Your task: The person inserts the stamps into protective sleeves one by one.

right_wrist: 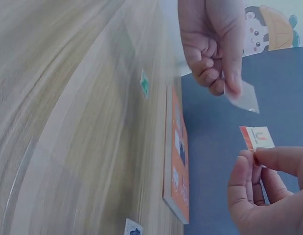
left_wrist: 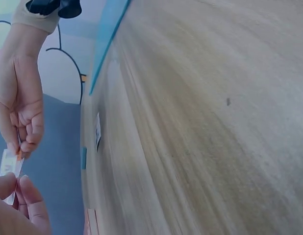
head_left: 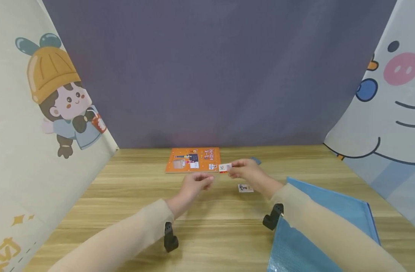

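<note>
My right hand (head_left: 250, 172) pinches a small white-and-orange card (right_wrist: 257, 139) with a U-shaped mark, between thumb and fingers. To its left, my left hand (head_left: 195, 183) holds a small translucent plastic piece (right_wrist: 244, 100) by its edge, thumb against finger. The two hands face each other above the table, and in the right wrist view a gap shows between card and plastic. A small printed card (head_left: 245, 188) lies on the wood below my right hand. Behind the hands lies an orange picture book (head_left: 190, 160), which the U-marked card partly overlaps in the head view.
A blue mesh pouch (head_left: 333, 200) lies at the right, under my right forearm. Beyond my right hand a small blue piece (head_left: 256, 161) is partly hidden. In the right wrist view a small green-and-white piece (right_wrist: 144, 84) lies on the wood. A dark curtain (head_left: 207, 75) closes off the back.
</note>
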The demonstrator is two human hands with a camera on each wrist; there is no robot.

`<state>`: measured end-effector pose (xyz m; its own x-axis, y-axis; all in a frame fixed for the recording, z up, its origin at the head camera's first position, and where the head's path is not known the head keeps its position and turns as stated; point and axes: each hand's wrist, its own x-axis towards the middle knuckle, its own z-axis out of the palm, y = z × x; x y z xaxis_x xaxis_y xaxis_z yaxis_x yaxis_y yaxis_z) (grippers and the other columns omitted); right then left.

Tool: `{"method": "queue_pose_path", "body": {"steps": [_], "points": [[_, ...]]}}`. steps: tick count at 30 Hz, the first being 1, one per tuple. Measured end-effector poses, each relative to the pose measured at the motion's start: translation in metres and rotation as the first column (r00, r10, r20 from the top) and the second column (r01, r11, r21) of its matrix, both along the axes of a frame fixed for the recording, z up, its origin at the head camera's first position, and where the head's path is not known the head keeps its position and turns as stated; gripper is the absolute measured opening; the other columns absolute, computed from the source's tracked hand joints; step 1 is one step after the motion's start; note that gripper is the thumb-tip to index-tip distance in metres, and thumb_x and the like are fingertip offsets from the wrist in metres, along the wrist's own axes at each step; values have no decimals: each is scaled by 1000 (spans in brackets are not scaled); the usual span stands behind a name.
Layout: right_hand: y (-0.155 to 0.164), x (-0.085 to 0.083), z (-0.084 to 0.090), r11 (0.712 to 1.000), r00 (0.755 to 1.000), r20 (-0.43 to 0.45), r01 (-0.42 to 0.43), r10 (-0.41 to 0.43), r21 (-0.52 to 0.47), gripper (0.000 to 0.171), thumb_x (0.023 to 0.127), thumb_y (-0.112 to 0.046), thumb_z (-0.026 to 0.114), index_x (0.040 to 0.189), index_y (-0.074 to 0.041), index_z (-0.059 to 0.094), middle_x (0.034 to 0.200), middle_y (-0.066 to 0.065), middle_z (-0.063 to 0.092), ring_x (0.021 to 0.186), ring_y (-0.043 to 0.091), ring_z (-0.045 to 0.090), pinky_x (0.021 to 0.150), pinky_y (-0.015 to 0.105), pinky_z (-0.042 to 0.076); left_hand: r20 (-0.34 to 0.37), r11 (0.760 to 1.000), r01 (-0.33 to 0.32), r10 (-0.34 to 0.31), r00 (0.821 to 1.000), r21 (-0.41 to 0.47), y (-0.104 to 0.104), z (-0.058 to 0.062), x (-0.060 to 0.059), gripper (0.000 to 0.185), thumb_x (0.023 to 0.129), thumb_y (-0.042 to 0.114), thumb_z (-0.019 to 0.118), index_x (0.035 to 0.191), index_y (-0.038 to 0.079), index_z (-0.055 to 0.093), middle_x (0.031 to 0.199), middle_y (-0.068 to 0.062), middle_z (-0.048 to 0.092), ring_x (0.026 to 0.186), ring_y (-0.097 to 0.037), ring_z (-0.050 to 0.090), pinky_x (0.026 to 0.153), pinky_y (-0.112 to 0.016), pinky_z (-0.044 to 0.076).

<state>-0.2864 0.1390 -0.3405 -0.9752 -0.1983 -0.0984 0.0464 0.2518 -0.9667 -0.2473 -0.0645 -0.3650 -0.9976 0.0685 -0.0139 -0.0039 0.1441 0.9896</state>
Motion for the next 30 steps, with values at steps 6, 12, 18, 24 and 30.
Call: {"method": "queue_pose_path", "body": {"steps": [6,12,18,24,30], "points": [[-2,6,7,996,1000,-1,16,-16,-92,31,91,-9,65,117,6,56,111,19,65,95,24,66,92,33,56,-25,997,-52,53,998,50,0,4,-5,21,89,12,68,103,-3,68,87,-7,69,73,-10,62,78,-28,59],[-5,9,13,981,999,-12,46,-49,-188,29,91,-9,67,113,7,57,96,9,67,86,18,66,88,33,58,4,988,-99,99,995,120,2,11,-8,23,90,15,68,105,-2,67,94,-9,70,77,-12,64,81,-28,59],[-8,12,16,977,998,-11,56,-59,-208,28,91,-12,68,110,6,57,89,4,66,85,17,67,94,39,56,33,980,-125,122,992,156,2,12,-9,24,89,19,70,105,1,66,100,-13,70,76,-11,65,87,-33,58],[-11,14,18,970,998,0,54,-55,-235,25,92,-10,66,109,6,57,89,5,65,83,16,66,82,28,59,31,975,-124,120,992,187,2,12,-10,26,89,19,70,105,0,67,98,-12,71,84,-19,67,81,-28,59],[-14,15,17,967,999,-1,42,-44,-250,22,92,-8,65,106,6,57,87,4,66,83,16,66,78,24,59,29,971,-129,126,992,201,3,11,-11,31,88,20,71,108,-4,66,92,-8,71,90,-26,68,80,-27,59]]}}
